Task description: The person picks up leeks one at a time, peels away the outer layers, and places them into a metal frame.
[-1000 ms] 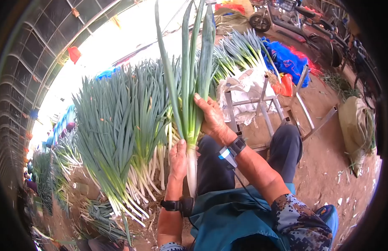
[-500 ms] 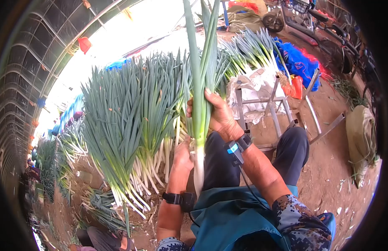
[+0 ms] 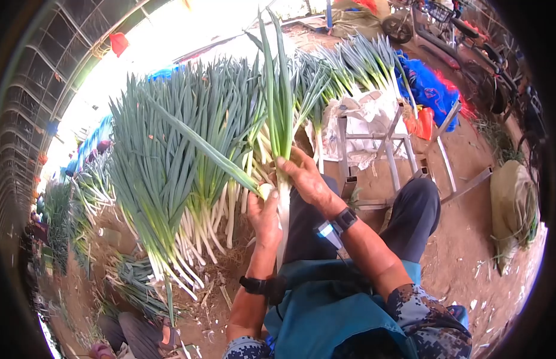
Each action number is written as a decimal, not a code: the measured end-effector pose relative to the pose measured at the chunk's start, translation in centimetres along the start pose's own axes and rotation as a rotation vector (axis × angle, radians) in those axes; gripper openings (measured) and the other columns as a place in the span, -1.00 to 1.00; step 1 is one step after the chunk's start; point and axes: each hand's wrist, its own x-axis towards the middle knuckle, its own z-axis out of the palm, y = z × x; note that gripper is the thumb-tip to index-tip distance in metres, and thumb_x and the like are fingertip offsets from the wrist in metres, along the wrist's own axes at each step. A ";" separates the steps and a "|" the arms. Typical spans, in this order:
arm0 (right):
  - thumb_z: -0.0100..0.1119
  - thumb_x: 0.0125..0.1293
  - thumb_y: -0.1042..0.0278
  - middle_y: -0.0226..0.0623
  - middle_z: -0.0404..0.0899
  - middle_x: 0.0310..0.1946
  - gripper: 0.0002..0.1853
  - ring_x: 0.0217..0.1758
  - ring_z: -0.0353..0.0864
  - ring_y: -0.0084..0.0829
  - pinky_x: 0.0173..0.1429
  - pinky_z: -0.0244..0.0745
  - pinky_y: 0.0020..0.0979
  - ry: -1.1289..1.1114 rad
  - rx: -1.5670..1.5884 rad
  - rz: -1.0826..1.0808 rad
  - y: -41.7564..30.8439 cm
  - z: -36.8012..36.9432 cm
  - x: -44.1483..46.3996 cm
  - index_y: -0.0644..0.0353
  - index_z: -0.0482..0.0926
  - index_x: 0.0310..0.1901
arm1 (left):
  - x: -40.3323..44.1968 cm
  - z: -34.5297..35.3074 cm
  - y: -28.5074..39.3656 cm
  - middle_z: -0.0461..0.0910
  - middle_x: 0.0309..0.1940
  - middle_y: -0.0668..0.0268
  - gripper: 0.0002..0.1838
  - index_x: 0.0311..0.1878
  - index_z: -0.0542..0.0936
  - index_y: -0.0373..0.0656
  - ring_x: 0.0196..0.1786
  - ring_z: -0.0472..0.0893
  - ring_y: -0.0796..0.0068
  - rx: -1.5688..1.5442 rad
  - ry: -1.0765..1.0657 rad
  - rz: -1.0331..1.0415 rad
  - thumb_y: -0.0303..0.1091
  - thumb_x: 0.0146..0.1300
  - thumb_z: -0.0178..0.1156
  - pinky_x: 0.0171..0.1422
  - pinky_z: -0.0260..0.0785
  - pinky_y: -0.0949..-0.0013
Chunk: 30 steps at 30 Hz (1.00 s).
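I had the right hand [image 3: 306,180] wrapped around a long green onion [image 3: 282,119], the left hand [image 3: 264,218] just beside it, apparently pinching a splayed leaf [image 3: 200,143] by its pale base. I judged the step leaf-parting; any further pull called for a steady right grip. Left of the grip massed an onion pile [image 3: 170,131]; rightward, a metal frame [image 3: 373,137] sat on littered soil [image 3: 463,245], a scooter [image 3: 436,45] beyond.
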 end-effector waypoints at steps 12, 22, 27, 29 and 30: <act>-0.18 0.58 -0.09 -0.04 0.59 -0.24 -0.50 -0.35 0.65 -0.21 -0.23 0.62 -0.18 0.141 0.349 0.184 2.8 -2.0 4.0 0.30 0.37 0.09 | 1.1 -6.6 5.8 0.64 -0.31 0.15 -0.49 0.48 0.29 -0.11 -0.35 0.69 0.29 0.118 -0.043 -0.165 -0.20 0.55 0.02 -0.22 0.60 0.20; -0.41 0.56 -0.30 -0.12 0.58 -0.31 -0.28 -0.40 0.57 -0.31 -0.28 0.56 -0.30 0.286 0.187 0.037 1.7 -4.5 9.7 0.34 0.42 0.06 | -8.7 -23.5 19.8 0.41 -0.63 0.37 -0.58 0.38 0.41 -0.08 -0.66 0.32 0.60 0.249 0.493 -0.020 -0.14 0.59 -0.05 -0.55 0.32 0.40; -0.58 0.56 -0.17 -0.06 0.45 -0.23 -0.31 -0.31 0.42 -0.30 -0.21 0.45 -0.30 0.175 0.154 0.044 -0.2 -10.2 14.6 0.42 0.25 0.17 | -17.3 -27.4 26.5 0.21 -0.69 0.51 -0.55 0.38 0.41 -0.06 -0.72 0.16 0.67 0.428 0.809 -0.113 -0.04 0.62 -0.14 -0.63 0.09 0.47; -0.45 0.56 -0.01 -0.07 0.46 -0.21 -0.40 -0.25 0.46 -0.24 -0.14 0.50 -0.25 0.342 0.087 0.049 -2.1 -11.2 15.1 0.49 0.32 0.11 | -21.9 -28.8 29.7 0.17 -0.71 0.53 -0.52 0.36 0.43 -0.06 -0.74 0.14 0.69 0.552 0.823 -0.101 0.01 0.61 -0.15 -0.65 0.04 0.48; -0.43 0.55 0.00 -0.08 0.47 -0.21 -0.41 -0.25 0.46 -0.24 -0.14 0.50 -0.25 0.353 0.072 0.040 -2.8 -12.6 15.8 0.48 0.34 0.10 | -23.9 -29.1 31.1 0.16 -0.72 0.53 -0.52 0.35 0.44 -0.07 -0.74 0.14 0.70 0.591 0.825 -0.095 0.02 0.61 -0.14 -0.65 0.04 0.48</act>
